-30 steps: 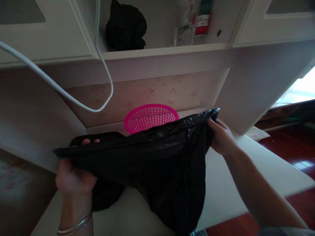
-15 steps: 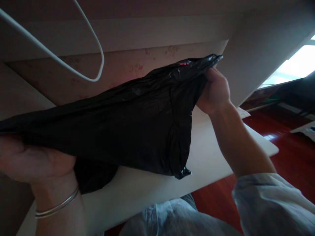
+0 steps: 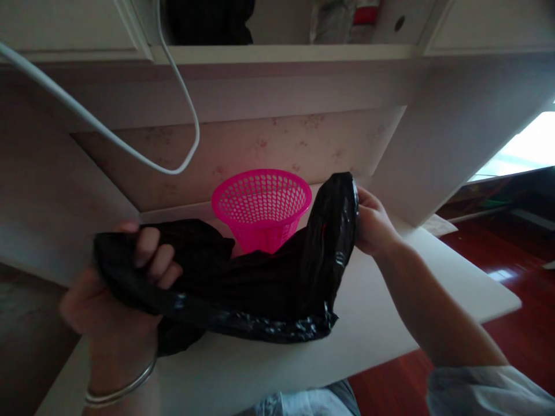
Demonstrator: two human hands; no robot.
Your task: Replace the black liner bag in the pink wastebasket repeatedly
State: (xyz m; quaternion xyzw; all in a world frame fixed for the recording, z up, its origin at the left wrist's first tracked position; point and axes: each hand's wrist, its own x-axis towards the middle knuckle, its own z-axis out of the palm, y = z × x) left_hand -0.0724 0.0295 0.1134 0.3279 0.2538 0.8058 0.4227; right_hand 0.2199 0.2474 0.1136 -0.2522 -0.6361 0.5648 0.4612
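A black plastic bag [image 3: 260,283] stretches between my two hands over the desk, its mouth spread wide and its rim folded over. My left hand [image 3: 130,277] is closed around the bag's left edge, fingers curled over the plastic. On the other side, my right hand [image 3: 373,222] grips the right edge; part of its fingers is hidden behind the plastic. Just behind the bag stands a pink perforated basket [image 3: 262,199], upright, with its lower part covered by the bag.
The white desk [image 3: 368,306] carries the basket, with a patterned back panel [image 3: 243,150] behind. A white cable [image 3: 108,136] hangs at upper left. Above, a shelf [image 3: 286,54] holds a dark item and packages. Reddish wooden floor [image 3: 515,289] lies to the right.
The bag has come down and its mouth has opened, revealing the pink basket behind it. My left hand moved right and curled over the rim; my right hand lowered. The view tilted upward.
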